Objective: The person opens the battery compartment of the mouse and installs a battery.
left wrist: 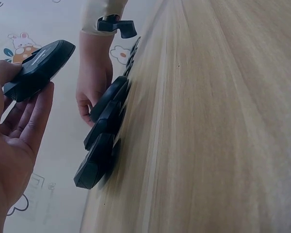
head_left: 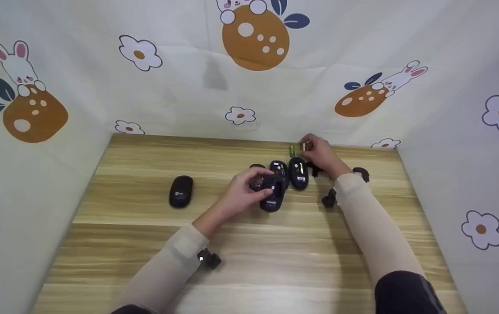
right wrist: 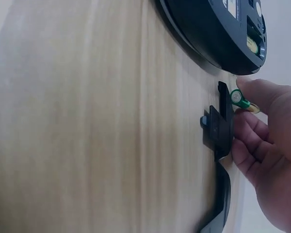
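My left hand (head_left: 247, 189) holds a black computer mouse (head_left: 271, 204) above the table, underside up, its battery compartment open. In the left wrist view the same mouse (left wrist: 41, 68) sits between thumb and fingers. At the back of the table my right hand (head_left: 321, 153) pinches a small green-and-gold battery (right wrist: 238, 98) between thumb and fingers. A second battery (head_left: 292, 151) is just left of that hand. Below it a black mouse (head_left: 298, 173) lies upside down, with a battery (right wrist: 252, 44) visible in its compartment. Another upturned mouse (head_left: 278, 167) lies beside it, partly covered by the held one.
Black plastic covers (right wrist: 220, 128) lie on the table under and beside the right hand; another curved one (head_left: 361, 173) is farther right. A separate black mouse (head_left: 181, 192) rests top up on the left. Patterned cloth (head_left: 179, 96) encloses the wooden table (head_left: 136, 244) behind and at both sides.
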`<state>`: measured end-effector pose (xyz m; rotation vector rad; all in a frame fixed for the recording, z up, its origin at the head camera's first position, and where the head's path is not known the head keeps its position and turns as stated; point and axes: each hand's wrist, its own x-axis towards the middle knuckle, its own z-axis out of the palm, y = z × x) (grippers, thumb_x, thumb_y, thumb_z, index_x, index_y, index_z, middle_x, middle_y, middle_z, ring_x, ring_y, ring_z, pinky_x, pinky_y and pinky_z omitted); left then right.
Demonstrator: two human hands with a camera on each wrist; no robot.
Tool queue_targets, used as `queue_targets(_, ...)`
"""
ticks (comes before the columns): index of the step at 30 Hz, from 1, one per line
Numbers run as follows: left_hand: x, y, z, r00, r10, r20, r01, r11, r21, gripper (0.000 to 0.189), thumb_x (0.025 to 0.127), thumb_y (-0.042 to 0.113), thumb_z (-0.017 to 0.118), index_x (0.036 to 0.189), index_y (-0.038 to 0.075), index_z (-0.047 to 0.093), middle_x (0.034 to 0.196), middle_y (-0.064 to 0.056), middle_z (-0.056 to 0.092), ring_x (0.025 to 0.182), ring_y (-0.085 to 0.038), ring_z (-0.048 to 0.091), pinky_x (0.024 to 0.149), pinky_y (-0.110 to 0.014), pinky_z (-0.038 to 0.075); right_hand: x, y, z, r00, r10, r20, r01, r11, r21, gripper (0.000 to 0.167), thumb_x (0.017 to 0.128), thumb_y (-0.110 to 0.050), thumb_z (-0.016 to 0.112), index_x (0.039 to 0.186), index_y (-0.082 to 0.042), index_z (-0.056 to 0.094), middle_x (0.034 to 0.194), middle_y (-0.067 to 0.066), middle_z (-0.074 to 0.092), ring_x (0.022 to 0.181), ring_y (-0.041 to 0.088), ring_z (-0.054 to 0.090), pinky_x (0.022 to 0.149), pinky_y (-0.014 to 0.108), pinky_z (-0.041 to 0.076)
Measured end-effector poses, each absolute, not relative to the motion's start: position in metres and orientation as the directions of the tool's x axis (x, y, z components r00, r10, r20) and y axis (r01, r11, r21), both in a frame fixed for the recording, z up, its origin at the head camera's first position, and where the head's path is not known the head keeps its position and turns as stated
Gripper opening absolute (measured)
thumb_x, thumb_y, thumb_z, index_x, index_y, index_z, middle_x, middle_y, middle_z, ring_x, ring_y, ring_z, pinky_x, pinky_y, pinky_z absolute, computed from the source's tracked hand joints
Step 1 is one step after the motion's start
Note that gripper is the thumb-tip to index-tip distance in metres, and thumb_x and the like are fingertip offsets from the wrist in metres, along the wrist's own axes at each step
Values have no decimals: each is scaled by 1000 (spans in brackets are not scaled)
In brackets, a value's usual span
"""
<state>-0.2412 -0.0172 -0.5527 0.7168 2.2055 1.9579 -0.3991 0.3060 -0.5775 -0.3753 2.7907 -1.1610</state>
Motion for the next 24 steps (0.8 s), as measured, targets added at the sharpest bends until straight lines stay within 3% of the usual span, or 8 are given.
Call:
queue_targets(7, -242, -16, -553, -879, 414, 237, 279, 43, 959, 46, 94, 11, 88, 137, 11, 73, 132, -12, 72, 116, -46, 68, 103, -63, 58, -390, 306, -579, -972, -223, 79, -195, 566, -801, 32, 100, -3, 79, 130, 0, 68, 99, 12, 68, 82, 22, 65, 70, 29, 55)
queue_targets(14, -241, -16, -551, -879, 418, 229, 271, 45, 961, 46, 94, 10, 88, 137, 14, 73, 132, -10, 72, 116, -41, 70, 102, -63, 59, -381, 302, -574, -969, -171, 180, -242, 487, -839, 32, 101, 6, 74, 133, 3, 71, 118, 27, 71, 97, 22, 65, 81, 24, 54)
queue_targets(20, -241, -15, -551, -876, 417, 244, 281, 29, 959, 45, 94, 10, 88, 137, 10, 73, 134, -10, 72, 121, -35, 69, 105, -58, 59, -369, 299, -563, -965, -97, 243, -261, 432, -863, 31, 99, 7, 77, 129, 8, 72, 111, 26, 73, 95, 23, 69, 80, 20, 56)
queue_targets(24, -241, -15, -550, -875, 417, 247, 284, 27, 958, 45, 94, 10, 88, 137, 10, 73, 132, -11, 72, 119, -41, 69, 103, -59, 59, -358, 295, -554, -962, -79, 262, -272, 379, -885, 30, 99, 4, 79, 129, 8, 72, 111, 26, 75, 97, 36, 72, 79, 19, 57)
